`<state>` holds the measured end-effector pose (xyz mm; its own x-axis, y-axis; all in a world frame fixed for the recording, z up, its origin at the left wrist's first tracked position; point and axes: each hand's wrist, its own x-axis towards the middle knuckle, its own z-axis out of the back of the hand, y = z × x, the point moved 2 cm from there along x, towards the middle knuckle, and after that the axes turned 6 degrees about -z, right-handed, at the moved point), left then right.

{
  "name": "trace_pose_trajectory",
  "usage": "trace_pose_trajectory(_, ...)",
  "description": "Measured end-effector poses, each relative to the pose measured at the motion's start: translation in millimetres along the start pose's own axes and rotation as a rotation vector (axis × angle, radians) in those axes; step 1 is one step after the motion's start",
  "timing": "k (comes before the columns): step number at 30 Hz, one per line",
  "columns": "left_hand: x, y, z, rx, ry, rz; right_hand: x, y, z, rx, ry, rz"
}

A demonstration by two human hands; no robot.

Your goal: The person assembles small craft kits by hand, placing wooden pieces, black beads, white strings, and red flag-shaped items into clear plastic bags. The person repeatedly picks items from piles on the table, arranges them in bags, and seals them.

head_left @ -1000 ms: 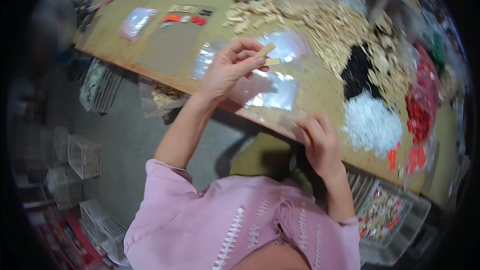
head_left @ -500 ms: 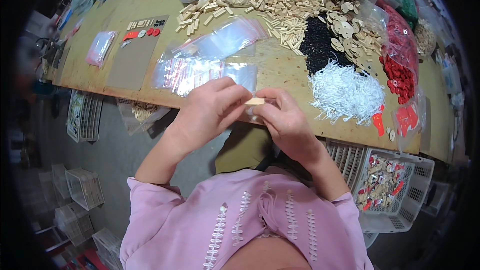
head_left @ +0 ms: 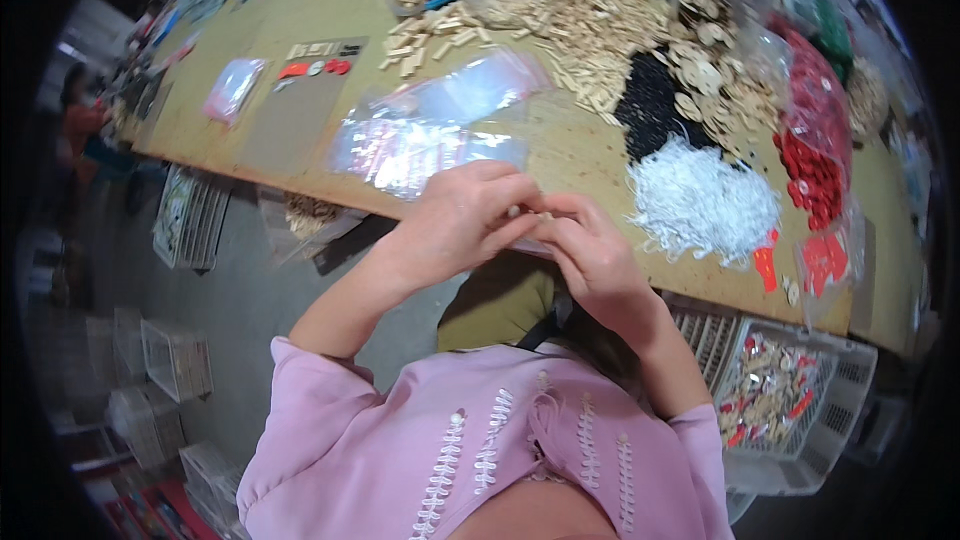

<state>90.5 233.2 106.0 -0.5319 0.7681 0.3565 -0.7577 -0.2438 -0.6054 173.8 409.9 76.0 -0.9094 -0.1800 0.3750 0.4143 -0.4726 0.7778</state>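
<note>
My left hand [head_left: 465,215] and my right hand [head_left: 600,255] meet fingertip to fingertip just off the table's front edge. Both are closed, thumbs against fingers, on a small clear plastic bag [head_left: 528,247]; only a slip of it shows beneath them. What lies inside is mostly hidden by the fingers, and blur softens the detail. Clear zip bags [head_left: 410,155] lie in a loose stack just beyond my left hand. To the right of my right hand is a heap of white strings [head_left: 700,200].
Wooden blocks [head_left: 440,35], thin sticks [head_left: 590,60], black pieces [head_left: 655,105] and wooden discs [head_left: 705,75] are heaped along the back. Red pieces [head_left: 812,175] spill at right. Small parts lie in rows on a grey board [head_left: 295,120]. A crate [head_left: 835,410] of filled bags stands below.
The wooden block seen between my fingertips no longer shows. My hands have drawn closer together, and the whole view has shifted slightly.
</note>
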Motion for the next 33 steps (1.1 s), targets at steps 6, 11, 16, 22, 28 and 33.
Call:
trace_pose_trajectory(6, 1.0, 2.6, -0.4, 0.078, 0.073, -0.11, -2.4, 0.1, 6.4, -0.085, 0.004, 0.009)
trace_pose_trajectory(11, -10.2, 6.6, -5.6, 0.087, 0.006, -0.219, 0.6, 0.9, 6.3, -0.056, 0.026, -0.037)
trace_pose_trajectory(16, -14.1, 9.1, -10.2, 0.278, 0.099, -0.259, 6.9, 2.8, 5.9, -0.079, 0.024, -0.022)
trace_pose_trajectory(22, -15.7, 10.6, -0.4, 0.146, -0.027, -0.25, 9.1, 3.7, 0.8, -0.11, -0.003, -0.012)
trace_pose_trajectory(28, -18.2, 23.7, 1.7, 0.052, -0.071, -0.349, 9.2, 1.1, 2.4, -0.102, -0.003, -0.017)
trace_pose_trajectory(33, -17.7, 26.7, 3.3, 0.01, -0.14, -0.369, 10.5, 2.3, 4.8, -0.097, -0.01, -0.03)
